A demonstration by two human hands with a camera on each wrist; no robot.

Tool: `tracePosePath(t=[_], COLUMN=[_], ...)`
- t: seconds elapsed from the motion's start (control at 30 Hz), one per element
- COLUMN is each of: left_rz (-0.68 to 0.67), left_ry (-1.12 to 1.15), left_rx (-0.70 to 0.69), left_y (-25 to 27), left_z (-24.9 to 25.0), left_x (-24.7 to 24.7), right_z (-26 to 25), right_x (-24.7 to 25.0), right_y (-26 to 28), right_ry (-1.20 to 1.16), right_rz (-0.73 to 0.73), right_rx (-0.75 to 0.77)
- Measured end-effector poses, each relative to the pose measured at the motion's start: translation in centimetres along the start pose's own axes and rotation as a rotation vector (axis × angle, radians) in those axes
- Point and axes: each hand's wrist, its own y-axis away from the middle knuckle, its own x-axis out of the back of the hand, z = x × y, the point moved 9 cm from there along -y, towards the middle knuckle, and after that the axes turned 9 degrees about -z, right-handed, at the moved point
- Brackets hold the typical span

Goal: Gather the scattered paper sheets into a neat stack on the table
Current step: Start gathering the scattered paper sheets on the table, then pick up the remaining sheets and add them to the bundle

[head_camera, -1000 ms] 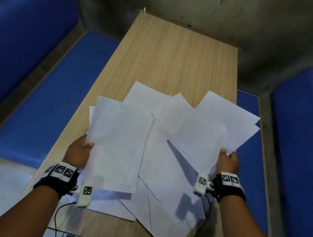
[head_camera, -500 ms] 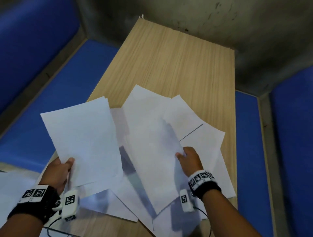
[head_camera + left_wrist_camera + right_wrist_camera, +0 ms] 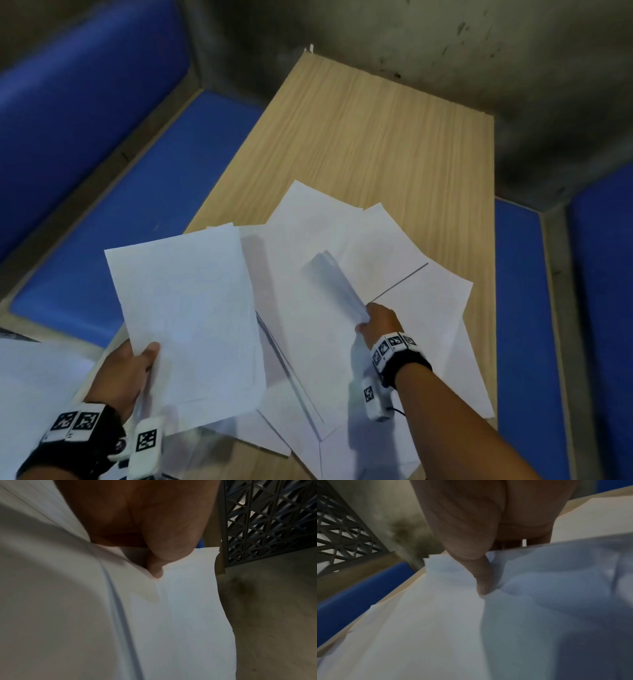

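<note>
Two hands work the pile. Our left hand (image 3: pixel 121 375) has its grip clamped on a small sheaf of sheets (image 3: pixel 186 315), thumb on top, lifted above the desk (image 3: pixel 376 137) at its left edge. Our right hand (image 3: pixel 380 322) pinches the near corner of another sheet (image 3: pixel 337 286), which curls up off the pile. Beneath both, the loose sheets (image 3: pixel 421 301) lie fanned and overlapping across the near half of the desk, some overhanging its near edge.
</note>
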Motion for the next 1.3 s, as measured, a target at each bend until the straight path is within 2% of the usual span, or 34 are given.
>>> tracePosePath(t=[0.17,0.33,0.5,0.67,0.77,0.83,0.93,1.0,1.07,1.13,1.2,1.27,1.3], left_rz=[0.053,0.100,-0.062,-0.393,-0.562,-0.571,-0.546,-0.578,-0.571,-0.523,-0.420,-0.358,-0.369], left_ry=[-0.052,-0.175,-0.128,-0.052,-0.004,0.073,0.225,0.245,0.160,0.120,0.026,-0.071,-0.086], left_rx=[-0.069,-0.127,-0.133,-0.134,-0.107,-0.037,0.015,-0.078,-0.211,-0.302,-0.390,-0.481,-0.500], left_y=[-0.3,-0.1,1.4,5.2,8.2,9.2,9.6,9.7,9.8,10.2,10.9,11.7,11.9], left_z=[1.2,4.0,5.9,5.9,6.0,5.7,5.6,7.0,8.6,10.2,12.1,13.8,14.0], left_x=[0.4,-0.6,-5.3,-13.2,-17.2,-18.0,-17.5,-17.4,-17.2,-16.6,-15.7,-15.3,-15.5], right_z=[1.7,5.1,5.4,2.5,1.8,1.9,1.4,0.8,-0.1,-0.7,-1.3,-1.4,-1.4], right_x=[2.2,5.2,4.4,0.2,-2.0,-2.8,-2.7,-1.7,-0.6,0.5,1.3,1.6,1.5], right_y=[3.3,8.9,12.7,13.1,13.2,13.6,14.4,14.9,15.7,16.4,17.4,17.8,17.8], right_ry=[-0.227,-0.506,-0.759,-0.893,-0.882,-0.895,-0.929,-0.862,-0.827,-0.860,-0.884,-0.880,-0.866], right_rz=[-0.048,-0.011,0.003,-0.027,-0.029,-0.013,0.024,0.102,0.177,0.243,0.302,0.335,0.344], right_rx=[0.068,0.093,0.126,0.172,0.142,0.102,0.147,0.206,0.274,0.358,0.431,0.454,0.450])
